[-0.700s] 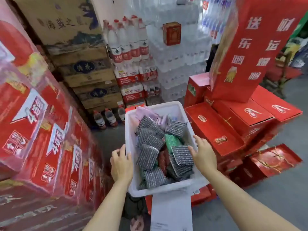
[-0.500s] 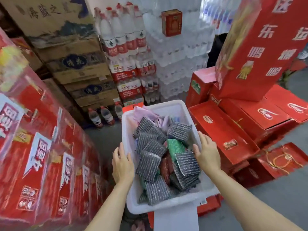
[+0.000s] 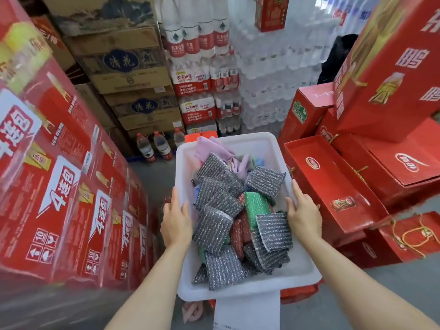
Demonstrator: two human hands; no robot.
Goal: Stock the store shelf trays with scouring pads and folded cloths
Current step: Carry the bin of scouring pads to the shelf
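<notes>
Head view: gripping white rectangular plastic bin (image 3: pixel 266 144) by both long rims, left hand (image 3: pixel 176 219) curled over left rim, right hand (image 3: pixel 303 214) curled over right rim. Lying heaped inside bin: grey metallic-striped square scouring pads (image 3: pixel 215 228), green pad (image 3: pixel 256 206), folded lilac cloths (image 3: pixel 209 147) at far end. Flanking both sides: red cardboard cartons (image 3: pixel 333 177).

Grey floor (image 3: pixel 392 291) hemmed by red cartons (image 3: pixel 59 186), brown boxes (image 3: pixel 123 65), shrink-wrapped water bottles (image 3: pixel 202 75), red gift boxes (image 3: pixel 333 182).
</notes>
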